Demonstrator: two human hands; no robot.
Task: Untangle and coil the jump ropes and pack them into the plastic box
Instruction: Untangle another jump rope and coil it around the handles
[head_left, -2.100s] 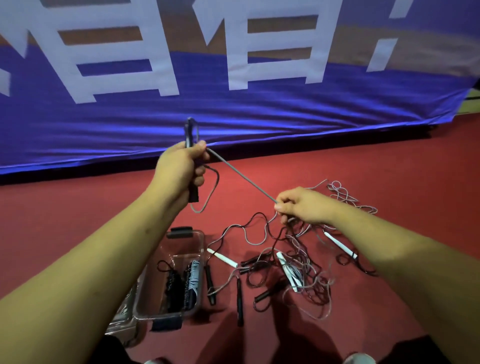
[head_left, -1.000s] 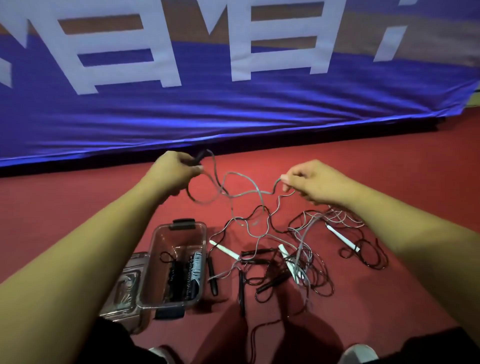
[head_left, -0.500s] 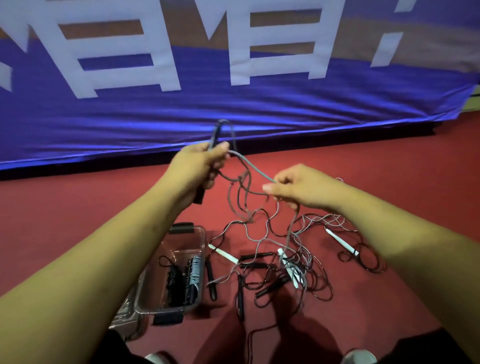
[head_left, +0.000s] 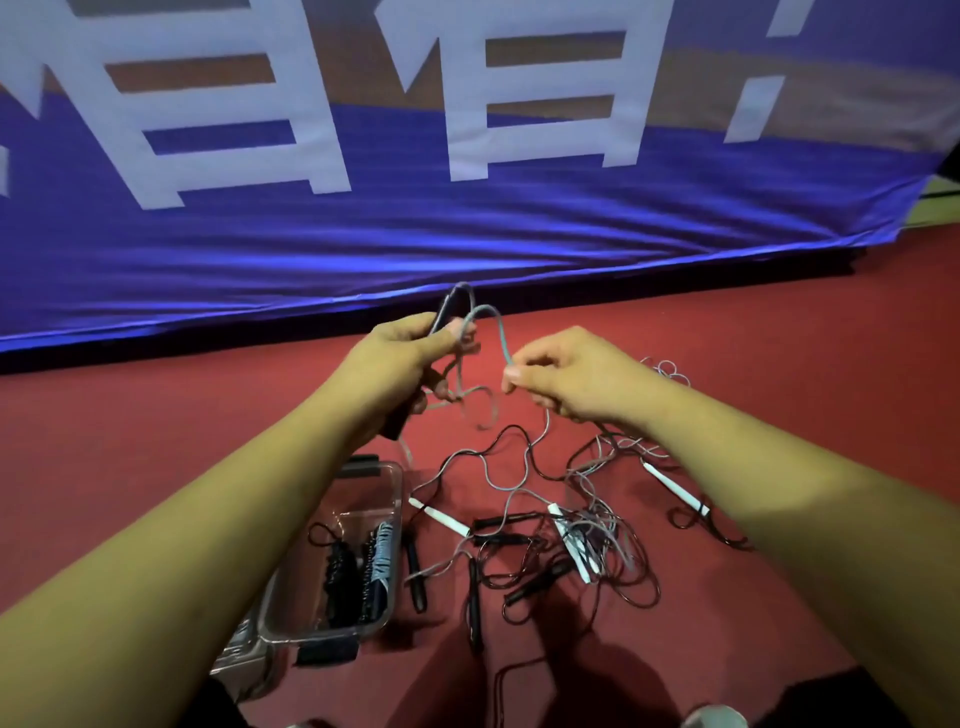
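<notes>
— What do we see closest to us?
— Our two bare arms come up from the lower corners. In the lower left sits the plastic box on the red floor. The box is clear. The coiled ropes lie inside it, one black and one with pale stripes.

— And beside the box?
— Just right of it, in the lower middle, we see the pile of jump ropes. Black and grey cords cross each other in a big tangle. Some black handles and white handles poke out.

— Where are our hands?
— In the middle of the frame, above the pile. Our left hand is curled tight round a black handle and some loops of the grey rope. The handle sticks out above and below our fist. Our right hand pinches the same grey rope between thumb and finger. The rope bends in an arch between the two hands. The hands are near each other but not touching. A cord runs down from under our right hand to the pile.

— What is far away?
— Across the top we see a big blue banner with white letters. It hangs down to the floor.
</notes>
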